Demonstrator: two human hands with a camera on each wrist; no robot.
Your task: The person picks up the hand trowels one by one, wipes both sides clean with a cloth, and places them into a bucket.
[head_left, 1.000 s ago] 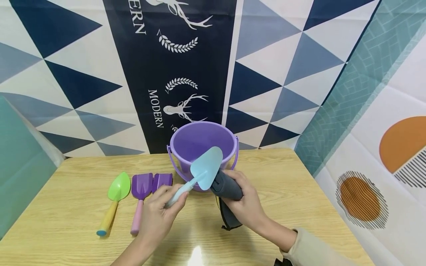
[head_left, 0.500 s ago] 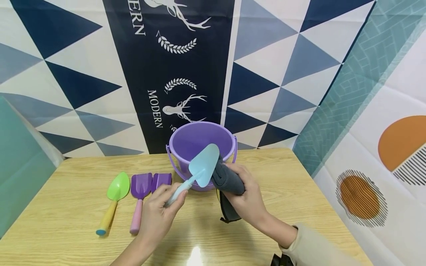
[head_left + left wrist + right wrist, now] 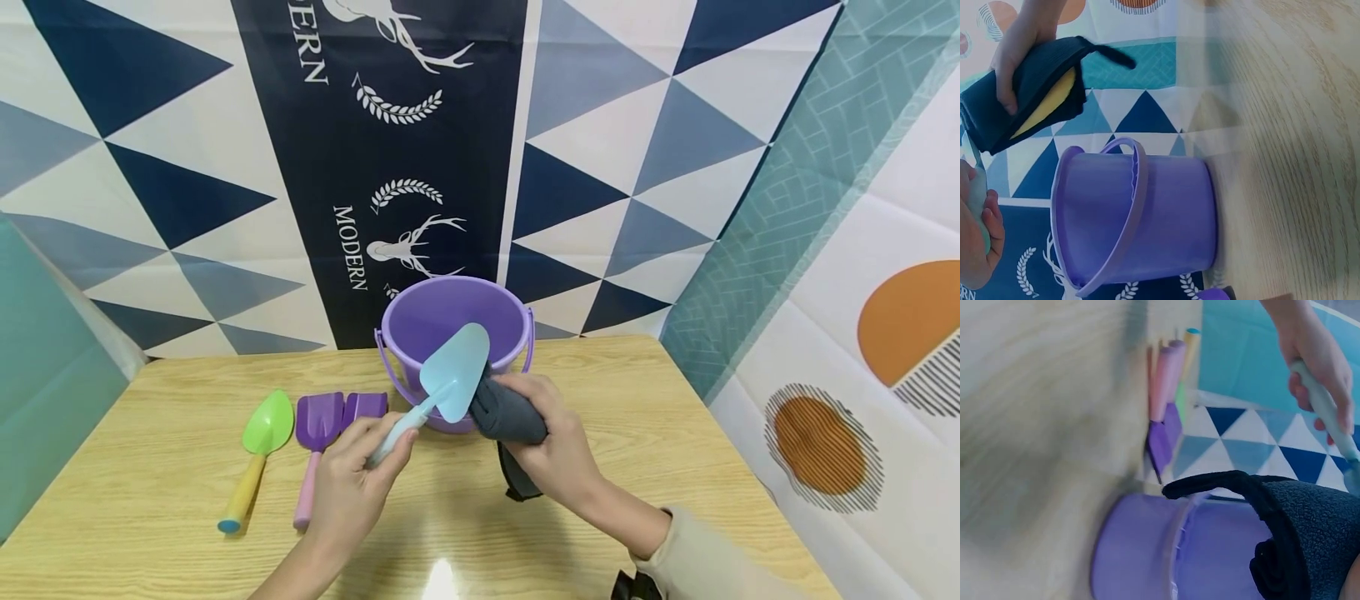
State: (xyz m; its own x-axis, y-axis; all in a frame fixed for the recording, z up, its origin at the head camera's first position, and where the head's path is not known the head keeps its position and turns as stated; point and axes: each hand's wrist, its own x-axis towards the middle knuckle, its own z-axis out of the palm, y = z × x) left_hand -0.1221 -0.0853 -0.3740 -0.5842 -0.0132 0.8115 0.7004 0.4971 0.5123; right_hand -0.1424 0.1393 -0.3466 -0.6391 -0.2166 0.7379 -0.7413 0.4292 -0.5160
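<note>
In the head view my left hand (image 3: 352, 483) grips the handle of a light blue toy trowel (image 3: 455, 367), its blade tilted up in front of the purple bucket (image 3: 414, 367). My right hand (image 3: 558, 442) holds a folded dark grey cloth (image 3: 510, 414) against the blade's right edge; part of the cloth hangs below the hand. A yellow layer shows inside the cloth (image 3: 1032, 87) in the left wrist view, along with a dark strap end. Both hands are raised above the table. The right wrist view shows the cloth's fuzzy face and the bucket (image 3: 1141, 550) beneath it.
On the wooden table (image 3: 187, 575), left of my hands, lie a green shovel with a yellow handle (image 3: 266, 429) and a purple shovel with a pink handle (image 3: 320, 421). Another purple shovel (image 3: 365, 406) is partly hidden by my left hand. Patterned sheets stand behind and at the sides.
The trowel has shifted slightly left. My right hand has moved the cloth up along the blade's edge, then slightly back down and left. Bucket and shovels stay in place.
</note>
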